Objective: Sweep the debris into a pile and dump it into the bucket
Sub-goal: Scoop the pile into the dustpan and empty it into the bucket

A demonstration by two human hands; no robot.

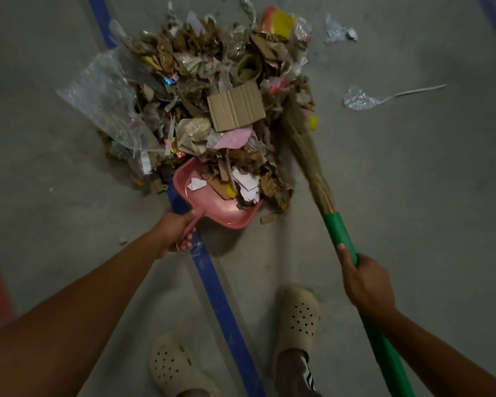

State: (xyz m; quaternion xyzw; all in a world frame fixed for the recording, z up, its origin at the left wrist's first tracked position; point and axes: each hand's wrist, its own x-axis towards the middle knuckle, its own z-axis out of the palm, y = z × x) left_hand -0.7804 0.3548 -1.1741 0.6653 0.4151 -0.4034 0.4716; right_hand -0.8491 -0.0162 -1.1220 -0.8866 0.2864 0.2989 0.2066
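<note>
1. On the concrete floor ahead, the debris pile [212, 96] is gathered, so sweeping looks largely done; stray scraps [358, 98] lie well apart to its right.
2. Left hand [175, 233] curls round the handle of the pink dustpan [229, 213] — the pan sits at the pile's near edge, partly loaded.
3. Right hand [367, 285] grips the broom [307, 156]; its bristles touch the pile's right side.
4. Bucket not in view — dumping remains.

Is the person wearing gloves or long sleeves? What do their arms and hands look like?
No gloves, and no sleeves in view. The left hand and right hand are bare, and so are the left forearm and right forearm, up to the picture's edge. No watch or bracelet shows. The only wear in sight is on the feet: cream plastic clogs with round holes.
</note>
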